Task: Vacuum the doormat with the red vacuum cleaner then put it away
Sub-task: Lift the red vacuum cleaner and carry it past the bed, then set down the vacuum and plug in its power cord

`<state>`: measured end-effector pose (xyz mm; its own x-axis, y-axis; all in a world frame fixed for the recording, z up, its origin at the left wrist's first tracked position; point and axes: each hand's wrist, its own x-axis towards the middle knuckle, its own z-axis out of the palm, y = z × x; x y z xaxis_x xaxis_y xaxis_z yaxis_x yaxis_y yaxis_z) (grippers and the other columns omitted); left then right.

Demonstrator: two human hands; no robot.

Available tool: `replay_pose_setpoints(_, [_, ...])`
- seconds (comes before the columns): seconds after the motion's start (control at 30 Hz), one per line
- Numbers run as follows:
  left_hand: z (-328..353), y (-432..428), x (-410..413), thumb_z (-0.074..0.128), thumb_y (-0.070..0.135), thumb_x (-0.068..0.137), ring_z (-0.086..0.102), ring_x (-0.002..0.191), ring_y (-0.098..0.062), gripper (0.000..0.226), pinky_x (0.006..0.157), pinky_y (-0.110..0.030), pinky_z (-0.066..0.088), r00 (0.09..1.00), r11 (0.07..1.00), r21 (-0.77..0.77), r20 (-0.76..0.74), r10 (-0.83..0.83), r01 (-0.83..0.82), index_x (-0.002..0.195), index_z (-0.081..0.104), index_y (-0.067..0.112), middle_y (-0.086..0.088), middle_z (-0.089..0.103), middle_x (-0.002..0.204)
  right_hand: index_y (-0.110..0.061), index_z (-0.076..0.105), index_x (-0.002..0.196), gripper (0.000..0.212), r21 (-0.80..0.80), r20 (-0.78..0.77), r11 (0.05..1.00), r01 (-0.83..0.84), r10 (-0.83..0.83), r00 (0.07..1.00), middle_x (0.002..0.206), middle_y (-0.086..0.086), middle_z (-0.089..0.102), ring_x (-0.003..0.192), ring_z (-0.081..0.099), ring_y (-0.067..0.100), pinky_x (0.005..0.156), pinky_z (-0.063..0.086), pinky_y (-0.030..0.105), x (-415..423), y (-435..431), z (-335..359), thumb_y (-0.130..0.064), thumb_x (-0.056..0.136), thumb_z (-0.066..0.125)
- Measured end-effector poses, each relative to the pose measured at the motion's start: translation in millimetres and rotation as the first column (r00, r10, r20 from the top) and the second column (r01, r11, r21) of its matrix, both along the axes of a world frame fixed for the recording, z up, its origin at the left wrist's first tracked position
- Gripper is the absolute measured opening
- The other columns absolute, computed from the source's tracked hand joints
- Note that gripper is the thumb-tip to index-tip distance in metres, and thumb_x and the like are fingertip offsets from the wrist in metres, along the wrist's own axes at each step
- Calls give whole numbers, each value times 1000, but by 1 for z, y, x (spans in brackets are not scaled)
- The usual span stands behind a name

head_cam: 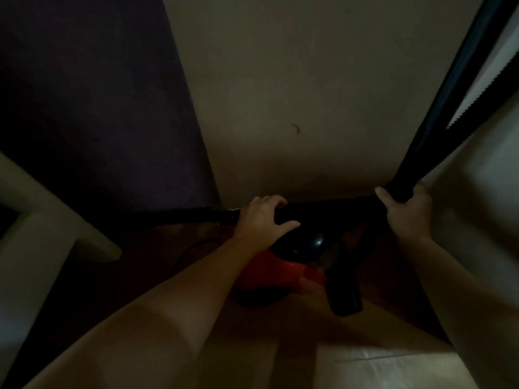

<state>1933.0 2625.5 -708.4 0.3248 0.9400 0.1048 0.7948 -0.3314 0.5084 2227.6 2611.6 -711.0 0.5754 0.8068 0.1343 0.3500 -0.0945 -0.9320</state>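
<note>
Dim beige wall (309, 80), wooden floor (379, 366)

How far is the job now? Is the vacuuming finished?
No doormat shows, so vacuuming cannot be confirmed. In hand: the left hand rests on the red vacuum cleaner in a dim corner; the right hand grips the black hose. Left: release both.

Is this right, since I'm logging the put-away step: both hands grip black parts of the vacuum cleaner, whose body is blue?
Not quite. In the head view the left hand and the right hand do grip black parts of the vacuum cleaner, but its body is red, not blue.
</note>
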Motion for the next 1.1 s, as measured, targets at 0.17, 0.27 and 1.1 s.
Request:
replay_pose_setpoints(0.17, [15, -41, -58, 68, 59, 78, 54, 114, -19, 62, 98, -41, 47, 988, 986, -87, 40, 148, -144, 127, 57, 23, 2, 61, 123, -8, 50, 127, 54, -28, 89, 981, 194, -191, 978, 116, 12, 57, 100, 58, 22, 97, 50, 49, -16, -28, 14, -31, 86, 76])
replay_pose_setpoints(0.27, [22, -70, -88, 62, 64, 77, 56, 114, -16, 62, 96, -38, 49, 978, 967, -157, 20, 208, -202, 125, 57, 24, 4, 62, 123, -7, 56, 119, 37, 10, 188, 992, 123, -122, 975, 116, 21, 61, 95, 61, 26, 92, 51, 48, -50, -51, 19, -28, 91, 68])
replay_pose_setpoints(1.1, [-31, -67, -161, 73, 40, 86, 53, 120, -11, 48, 96, -23, 41, 937, 958, -261, 289, 197, -121, 127, 60, 20, 4, 56, 131, -30, 55, 130, 50, -706, 521, 482, -520, 850, 81, 116, -6, 52, 110, 54, 17, 94, 49, 41, -202, -2, 81, -58, 90, 62])
